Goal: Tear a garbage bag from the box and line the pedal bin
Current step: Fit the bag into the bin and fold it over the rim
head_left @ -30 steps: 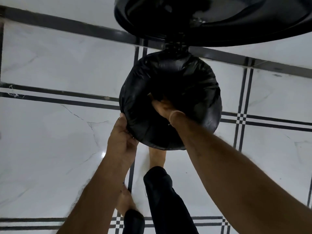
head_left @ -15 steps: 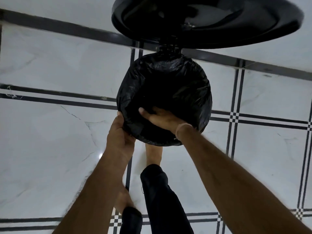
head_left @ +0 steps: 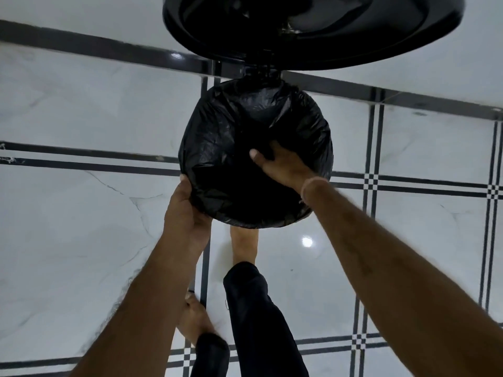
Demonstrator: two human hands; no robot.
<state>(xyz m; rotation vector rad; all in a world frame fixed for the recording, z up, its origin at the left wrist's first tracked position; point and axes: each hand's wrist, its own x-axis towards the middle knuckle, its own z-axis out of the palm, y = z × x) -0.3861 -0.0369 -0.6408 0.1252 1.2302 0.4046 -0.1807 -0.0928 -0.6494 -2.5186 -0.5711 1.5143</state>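
The round pedal bin stands on the floor below me with its black lid (head_left: 313, 28) raised at the top of the view. A black garbage bag (head_left: 231, 137) is stretched over the bin's rim and covers the opening. My left hand (head_left: 187, 210) grips the bag against the bin's near left rim. My right hand (head_left: 283, 164) reaches into the opening from the right, fingers spread and pressing the bag inward. My right foot (head_left: 245, 243) rests at the bin's base, where a pedal would be hidden. The box of bags is out of view.
White marble floor tiles (head_left: 81, 240) with black stripe borders surround the bin. A dark skirting band (head_left: 109, 47) runs along the wall behind it. My left foot (head_left: 196, 319) and black trouser legs (head_left: 253, 322) are below the bin.
My right hand has slid from the near middle of the opening toward the right side, fingers now spread wider. The left hand keeps its hold on the rim. The view has shifted slightly.
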